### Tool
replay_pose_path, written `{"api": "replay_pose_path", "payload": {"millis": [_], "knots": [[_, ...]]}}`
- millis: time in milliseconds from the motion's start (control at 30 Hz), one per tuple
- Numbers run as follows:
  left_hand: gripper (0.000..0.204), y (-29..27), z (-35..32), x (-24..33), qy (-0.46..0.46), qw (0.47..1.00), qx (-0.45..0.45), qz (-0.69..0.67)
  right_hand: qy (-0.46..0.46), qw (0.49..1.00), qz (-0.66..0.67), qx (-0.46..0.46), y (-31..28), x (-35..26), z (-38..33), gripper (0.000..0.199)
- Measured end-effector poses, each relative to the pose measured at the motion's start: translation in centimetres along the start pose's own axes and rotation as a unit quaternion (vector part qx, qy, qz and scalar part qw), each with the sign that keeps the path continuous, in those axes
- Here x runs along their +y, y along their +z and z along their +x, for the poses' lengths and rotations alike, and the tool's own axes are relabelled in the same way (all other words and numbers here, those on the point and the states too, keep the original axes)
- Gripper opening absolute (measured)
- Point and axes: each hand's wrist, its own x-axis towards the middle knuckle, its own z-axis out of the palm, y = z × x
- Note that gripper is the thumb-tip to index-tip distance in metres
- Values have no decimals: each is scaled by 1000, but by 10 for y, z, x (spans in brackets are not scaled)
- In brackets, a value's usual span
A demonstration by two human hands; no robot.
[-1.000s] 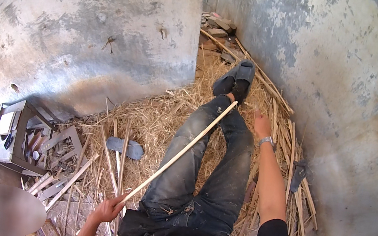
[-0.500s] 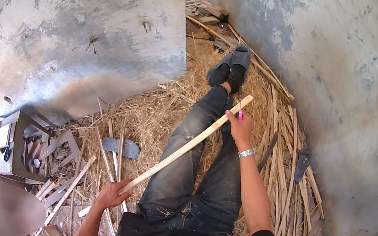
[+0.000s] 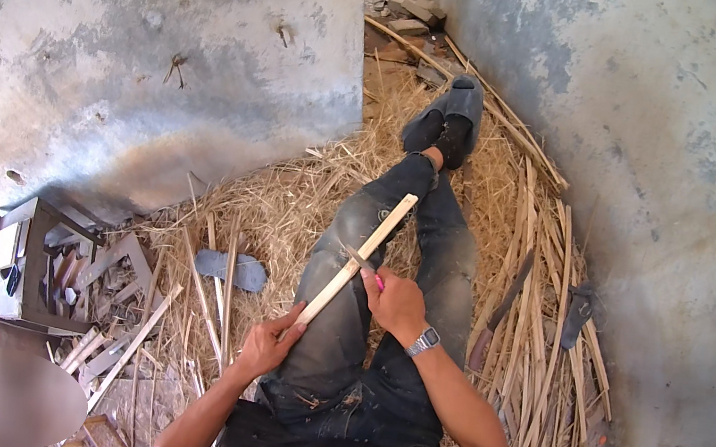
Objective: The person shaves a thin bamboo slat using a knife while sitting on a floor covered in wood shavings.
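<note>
Both hands now work mid-frame: left hand [image 3: 267,348] grips the strip [image 3: 358,262]; right hand [image 3: 397,302] has brought a pink-handled knife [image 3: 366,268] onto it, fingers clamped.

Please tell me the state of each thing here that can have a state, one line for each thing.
Wooden strip: held slanted above the legs.
Left hand: closed on the strip's lower end.
Right hand: closed on a small pink-handled knife, blade against the strip.
Wristwatch: worn on the right wrist.
</note>
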Motion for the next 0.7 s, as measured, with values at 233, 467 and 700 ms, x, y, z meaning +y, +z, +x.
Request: {"api": "replay_pose_path", "payload": {"millis": [233,467,700], "knots": [[45,-8,-21,26,-18,1000,2,-9,-16,987,-153,45,-20,41,31,53],[46,-11,-25,27,-23,1000,-12,-13,-137,983,-122,-2,-15,14,13,54],[43,-28,-36,33,-66,994,-63,-63,-12,978,-178,113,-53,63,65,52]]}}
